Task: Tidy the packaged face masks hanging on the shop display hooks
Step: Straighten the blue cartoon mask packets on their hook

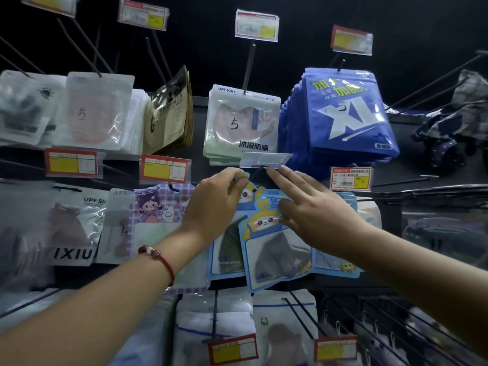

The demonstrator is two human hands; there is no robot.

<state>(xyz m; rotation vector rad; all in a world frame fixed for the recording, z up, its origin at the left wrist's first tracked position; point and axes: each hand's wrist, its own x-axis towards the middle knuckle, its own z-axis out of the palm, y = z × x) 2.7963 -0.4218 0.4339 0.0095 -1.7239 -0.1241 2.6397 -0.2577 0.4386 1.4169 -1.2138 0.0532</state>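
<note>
Several light-blue cartoon mask packs (pixel 274 249) hang askew at the middle of the display, the front one tilted. My left hand (pixel 219 202) pinches the top tab of one blue pack near its hook. My right hand (pixel 314 207) lies with straight fingers on the top of the blue packs, its index finger reaching toward the clear empty label holder (pixel 266 158) at the hook's tip. Above hang a pale green UPF100+ pack (pixel 241 122) marked 5 and a thick stack of blue XL packs (pixel 346 114).
A purple cartoon pack (pixel 158 207) and white UPF 50 packs (pixel 74 223) hang to the left. Bare black hooks (pixel 422 88) jut out at the right. More white packs (pixel 237 320) hang below, with red-and-yellow price tags (pixel 232 350) on the hook ends.
</note>
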